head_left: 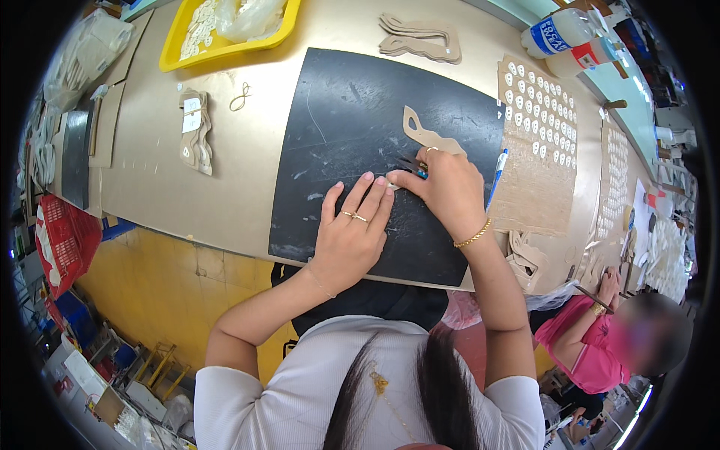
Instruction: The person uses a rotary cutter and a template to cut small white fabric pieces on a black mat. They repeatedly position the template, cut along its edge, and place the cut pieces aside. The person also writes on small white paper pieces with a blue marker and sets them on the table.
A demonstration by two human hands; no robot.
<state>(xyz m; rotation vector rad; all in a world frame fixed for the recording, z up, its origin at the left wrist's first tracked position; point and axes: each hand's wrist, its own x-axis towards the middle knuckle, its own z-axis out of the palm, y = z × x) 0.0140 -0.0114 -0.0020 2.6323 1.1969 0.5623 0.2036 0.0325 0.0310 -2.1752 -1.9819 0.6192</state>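
My left hand (354, 229) lies on the black cutting mat (330, 112) with its fingers stretched out. Beside its index fingertip is a small white piece (394, 186), partly hidden by my fingers. Close by, my right hand (454, 187) is closed around a small blue-handled tool (421, 173) with thin dark tips that point left; its exact kind is hard to make out. The right thumb and the left fingertips nearly meet at the white piece. A wavy beige cut-out (416, 127) with an oval hole lies just beyond my right hand, partly covered by it.
A yellow tray (169, 45) of small white pieces stands far left. Bundled beige cut-outs (196, 146) lie left, more cut-outs (424, 41) at the back. Right are a pen (498, 174), a brown sheet (525, 195) with rows of white pieces, bottles (562, 34), and a co-worker (585, 337).
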